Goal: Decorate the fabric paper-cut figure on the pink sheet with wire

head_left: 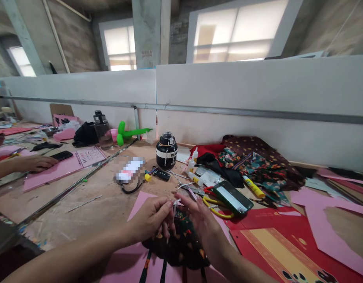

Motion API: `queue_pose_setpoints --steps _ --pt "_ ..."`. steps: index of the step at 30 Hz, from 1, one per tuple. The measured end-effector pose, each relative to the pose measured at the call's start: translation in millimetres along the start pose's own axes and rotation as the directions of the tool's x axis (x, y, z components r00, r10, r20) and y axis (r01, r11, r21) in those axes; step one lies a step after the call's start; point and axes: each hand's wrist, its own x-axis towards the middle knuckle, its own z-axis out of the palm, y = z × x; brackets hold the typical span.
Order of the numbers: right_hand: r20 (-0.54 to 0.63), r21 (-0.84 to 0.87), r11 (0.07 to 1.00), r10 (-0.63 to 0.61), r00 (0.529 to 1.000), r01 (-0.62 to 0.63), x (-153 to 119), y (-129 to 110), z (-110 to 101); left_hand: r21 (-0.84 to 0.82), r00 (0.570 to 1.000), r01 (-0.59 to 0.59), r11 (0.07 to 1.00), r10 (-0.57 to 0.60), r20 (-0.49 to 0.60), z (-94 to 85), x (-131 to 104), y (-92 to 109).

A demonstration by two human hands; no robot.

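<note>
My left hand (159,218) is closed, its fingertips pinched on a thin white strip (175,210) that hangs down between the fingers. Opposite it, my right hand (203,216) has its fingers stretched out, the tips close to the strip's top end; whether they touch it I cannot tell. Below both hands lies a dark patterned cloth piece (184,251) with orange and green spots, partly covered by the fingers. It rests on a pink sheet (119,267), where several dark narrow strips run toward the near edge.
Yellow-handled scissors (219,212) and a dark green case (233,197) lie right of my hands. Beyond are glue bottles (193,157), a glue stick (253,186), crumpled cloth (258,161) and a black jar (166,151). Red paper (264,220) lies right. Another person's hand (41,162) is at left.
</note>
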Motion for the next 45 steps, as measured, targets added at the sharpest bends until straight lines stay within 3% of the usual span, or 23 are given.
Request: queue_pose_setpoints --steps 3,9,15,22,25,29,33,35,38,42,45 --pt "-0.042 0.184 0.982 0.043 0.998 -0.035 6 -10 1 0.044 1.000 0.015 0.999 -0.014 -0.026 -2.9 0 4" --pt "-0.176 0.349 0.934 -0.012 0.984 0.073 18 -41 -9 0.119 0.998 0.018 0.993 -0.010 -0.064 -23.2 13 1" --pt "-0.254 0.346 0.927 -0.056 0.965 0.145 23 -61 -22 0.324 0.987 0.031 0.946 0.022 -0.158 -63.4 32 -3" --pt "-0.241 0.247 0.957 -0.091 0.966 0.152 30 -65 -35 0.411 0.979 0.175 0.895 -0.115 -0.167 -96.4 40 -8" --pt "-0.233 0.206 0.971 -0.075 0.970 0.124 32 -67 -38 0.585 0.967 0.227 0.779 -0.108 -0.231 -105.3 40 -8" --pt "-0.219 0.189 0.977 -0.053 0.974 0.095 31 -67 -37 0.819 0.953 0.189 0.541 0.099 -0.286 -111.2 39 -6" --pt "-0.168 0.174 0.982 -0.040 0.985 0.069 30 -64 -34 0.956 0.932 0.120 0.267 0.301 -0.201 -104.4 39 0" --pt "-0.148 0.154 0.987 -0.028 0.989 0.051 32 -64 -32 0.979 0.924 0.070 0.192 0.358 -0.136 -98.2 41 6" --pt "-0.129 0.119 0.992 -0.031 0.991 0.047 43 -67 -26 0.992 0.925 0.009 0.129 0.375 -0.057 -91.3 47 15" --pt "-0.123 0.081 0.995 -0.055 0.991 0.065 65 -69 -15 0.985 0.949 0.047 0.166 0.302 -0.096 -89.7 57 19" --pt "-0.162 0.061 0.994 -0.075 0.984 0.086 85 -66 -11 0.983 0.946 -0.010 0.183 0.320 -0.049 -91.9 63 15"
